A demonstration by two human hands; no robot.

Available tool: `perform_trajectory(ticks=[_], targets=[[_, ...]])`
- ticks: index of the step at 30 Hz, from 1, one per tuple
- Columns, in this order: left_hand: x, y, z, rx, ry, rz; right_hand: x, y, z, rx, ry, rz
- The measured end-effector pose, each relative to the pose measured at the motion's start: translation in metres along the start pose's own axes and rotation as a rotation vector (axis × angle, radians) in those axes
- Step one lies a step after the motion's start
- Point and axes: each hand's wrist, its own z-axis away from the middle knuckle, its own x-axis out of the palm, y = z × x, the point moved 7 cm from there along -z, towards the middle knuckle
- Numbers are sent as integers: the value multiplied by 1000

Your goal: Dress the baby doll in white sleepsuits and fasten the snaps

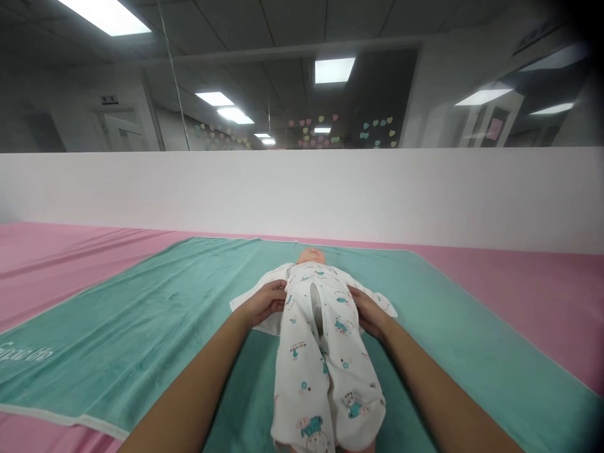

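Note:
A baby doll lies on its back on a teal towel, its head (311, 255) at the far end and its legs toward me. It wears white printed baby pants (302, 371) with a slit at the crotch, and a white top whose sleeves (261, 283) spread out to both sides. My left hand (268, 301) is at the left side of the pants near the waist, fingers curled in and closed on the cloth. On the opposite side, my right hand (369, 311) grips the pants' edge; its fingertips are partly hidden by the cloth.
The teal towel (155, 314) lies wrinkled over a pink cover (509, 289), with white lettering at its left edge. A low white wall (302, 192) runs behind it. Above that wall is glass or a mirror with heart-shaped stickers and ceiling lights showing.

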Motion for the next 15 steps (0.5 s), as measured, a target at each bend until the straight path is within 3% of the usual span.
perform_trajectory(ticks=[8, 15], targets=[[-5, -9, -7, 64, 99, -85, -4, 7, -1, 8, -14, -70], [-3, 1, -10, 252, 287, -266, -4, 6, 0, -2, 19, -124]])
